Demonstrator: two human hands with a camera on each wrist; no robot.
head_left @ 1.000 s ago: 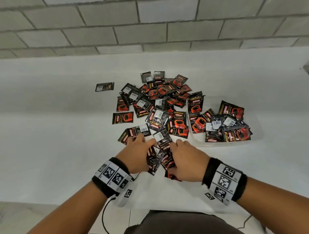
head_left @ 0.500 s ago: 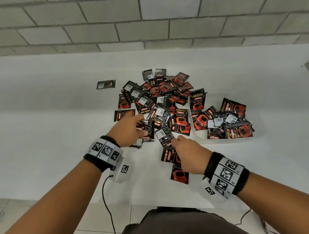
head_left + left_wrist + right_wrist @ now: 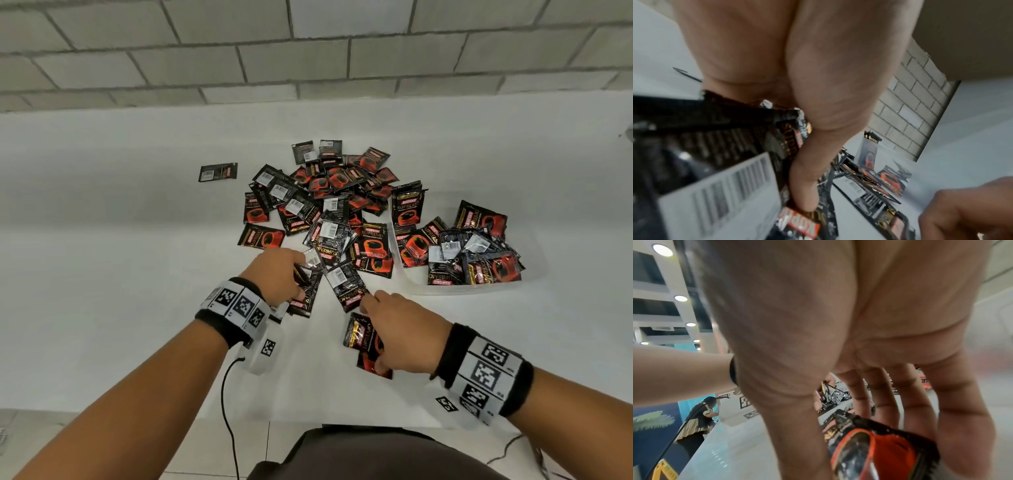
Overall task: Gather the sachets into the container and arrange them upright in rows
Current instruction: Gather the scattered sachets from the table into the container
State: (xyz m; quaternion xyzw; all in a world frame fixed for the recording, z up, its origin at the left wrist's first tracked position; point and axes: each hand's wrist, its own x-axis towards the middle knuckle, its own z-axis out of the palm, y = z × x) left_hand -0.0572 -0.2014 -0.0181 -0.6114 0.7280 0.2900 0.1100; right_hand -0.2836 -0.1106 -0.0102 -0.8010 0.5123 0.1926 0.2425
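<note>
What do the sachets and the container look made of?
Sachets: thin glossy film, probably foil-lined plastic; they crinkle, catch glints, and show serrated edges in the right wrist view. Container: seemingly translucent, frosted plastic; the white table shows through its low wall. The exact materials can't be confirmed.

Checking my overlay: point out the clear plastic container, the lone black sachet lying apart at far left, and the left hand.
Clear plastic container (image 3: 479,291): head view, near rim.
Lone black sachet (image 3: 218,172): head view, its middle.
Left hand (image 3: 277,275): head view, back of hand.

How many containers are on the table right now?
1: the clear container at the right of the sachet pile, with loose sachets lying jumbled inside. No other shows; the table runs out of frame.
</note>
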